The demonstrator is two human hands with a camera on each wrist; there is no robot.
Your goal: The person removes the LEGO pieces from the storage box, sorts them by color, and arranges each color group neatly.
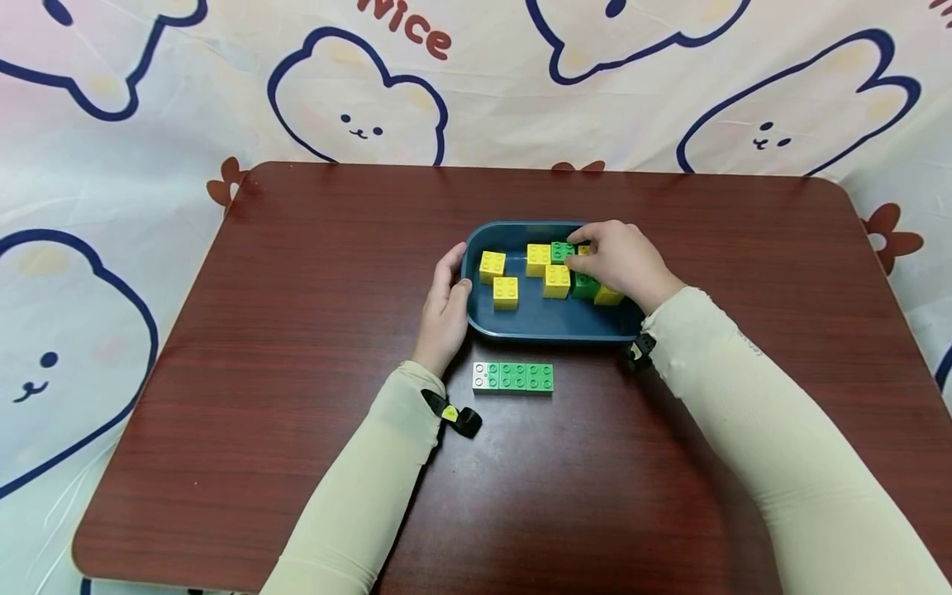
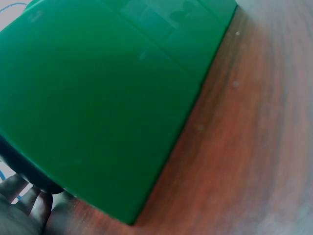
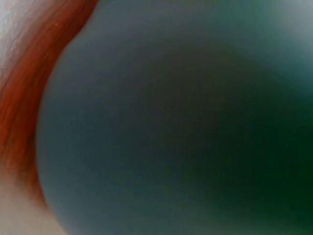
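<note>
A dark blue tray (image 1: pixel 531 322) holds several yellow bricks (image 1: pixel 506 293) and green bricks (image 1: pixel 585 286). My left hand (image 1: pixel 441 314) grips the tray's left end, thumb near the rim. In the left wrist view, the fingers (image 2: pixel 39 205) show beside the tray's dark edge. Over the tray's right half, my right hand (image 1: pixel 621 258) pinches a green brick (image 1: pixel 561 252) between thumb and fingers and covers some bricks. A row of green bricks (image 1: pixel 513 378) lies on the table in front of the tray; its side fills much of the left wrist view.
The brown table (image 1: pixel 297 330) extends around the tray, and a patterned cloth (image 1: pixel 506 107) hangs behind it. Each wrist carries a small black camera (image 1: pixel 464 421). The right wrist view is mostly the tray's blurred wall (image 3: pixel 122 147), close up.
</note>
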